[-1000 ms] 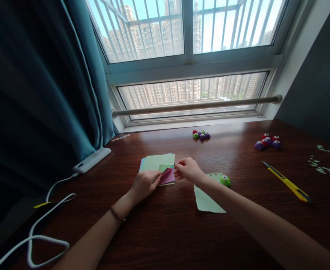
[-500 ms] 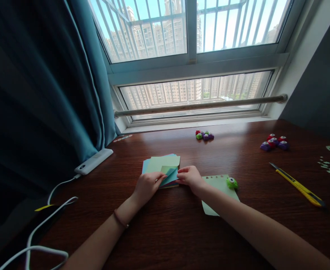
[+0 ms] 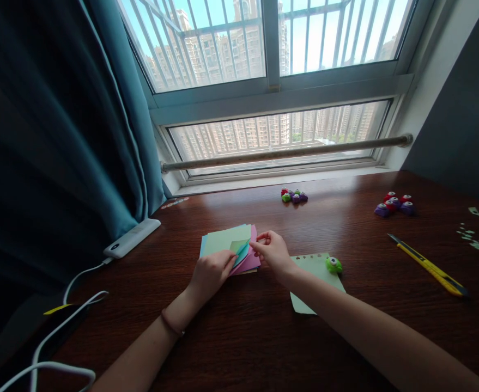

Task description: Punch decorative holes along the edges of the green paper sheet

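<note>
A small stack of coloured paper [image 3: 220, 238] lies on the wooden table, pale green on top, with pink sheets [image 3: 254, 260] showing at its right side. My left hand [image 3: 212, 273] grips the near edge of the stack, thumb on top. At the right edge, my right hand [image 3: 276, 257] pinches the raised corner of a blue sheet [image 3: 243, 251], which is bent up and back. Beside my right forearm rests a pale green sheet [image 3: 310, 286] with a row of punched shapes along its far edge. A green one-eyed craft punch [image 3: 334, 265] sits on that sheet's right side.
A yellow utility knife [image 3: 429, 268] lies at the right, near green paper scraps [image 3: 466, 233]. Red and purple punches [image 3: 394, 204] stand behind it, with another cluster of punches [image 3: 294, 196] near the window. A white power bank [image 3: 133, 238] with a cable [image 3: 65, 321] is at the left.
The right side of the upper sheets has lifted and shifted left, exposing more pink paper. My right hand has risen slightly with the blue corner. The camera view has turned slightly.
</note>
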`<control>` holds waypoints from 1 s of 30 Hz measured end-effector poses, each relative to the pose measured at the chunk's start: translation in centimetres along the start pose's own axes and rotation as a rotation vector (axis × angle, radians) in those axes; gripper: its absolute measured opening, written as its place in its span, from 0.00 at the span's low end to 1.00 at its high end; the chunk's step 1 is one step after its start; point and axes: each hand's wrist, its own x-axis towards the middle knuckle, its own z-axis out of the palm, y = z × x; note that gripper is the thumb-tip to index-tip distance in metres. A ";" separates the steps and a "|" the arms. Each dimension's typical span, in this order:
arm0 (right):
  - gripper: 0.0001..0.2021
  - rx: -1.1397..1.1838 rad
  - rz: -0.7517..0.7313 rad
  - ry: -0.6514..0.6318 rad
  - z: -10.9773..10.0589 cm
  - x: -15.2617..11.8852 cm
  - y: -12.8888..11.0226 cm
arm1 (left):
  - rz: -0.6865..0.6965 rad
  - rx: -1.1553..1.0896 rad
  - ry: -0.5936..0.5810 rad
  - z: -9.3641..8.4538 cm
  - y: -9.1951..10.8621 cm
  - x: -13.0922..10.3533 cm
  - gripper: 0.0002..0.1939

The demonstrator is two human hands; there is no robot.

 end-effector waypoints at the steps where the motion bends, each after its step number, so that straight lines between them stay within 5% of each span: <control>1: 0.11 0.029 -0.070 0.027 -0.2 0.0 -1.1 | 0.002 0.012 0.007 -0.1 0.0 0.0 0.14; 6: 0.07 0.385 -0.548 0.157 -2.3 -1.1 -8.6 | 0.055 0.058 0.013 -0.2 0.0 -0.1 0.13; 10: 0.07 0.687 -0.532 0.151 -3.6 -1.3 -11.4 | 0.099 0.098 0.048 -0.1 0.2 -0.3 0.12; 14: 0.07 0.649 -0.323 0.126 -2.5 -0.1 -7.8 | 0.241 0.214 0.067 -0.2 0.8 -0.3 0.11; 20: 0.10 -0.209 -0.205 0.069 -0.3 0.9 -1.4 | 0.474 0.407 0.091 -0.5 2.6 -0.8 0.08; 24: 0.12 -0.526 -0.132 -0.019 -0.6 0.5 -1.2 | 0.427 0.390 0.240 -0.3 3.2 -1.2 0.08; 30: 0.11 -0.563 -0.071 -0.161 -0.9 0.6 -1.4 | 0.381 0.295 0.303 -0.2 3.1 -0.9 0.09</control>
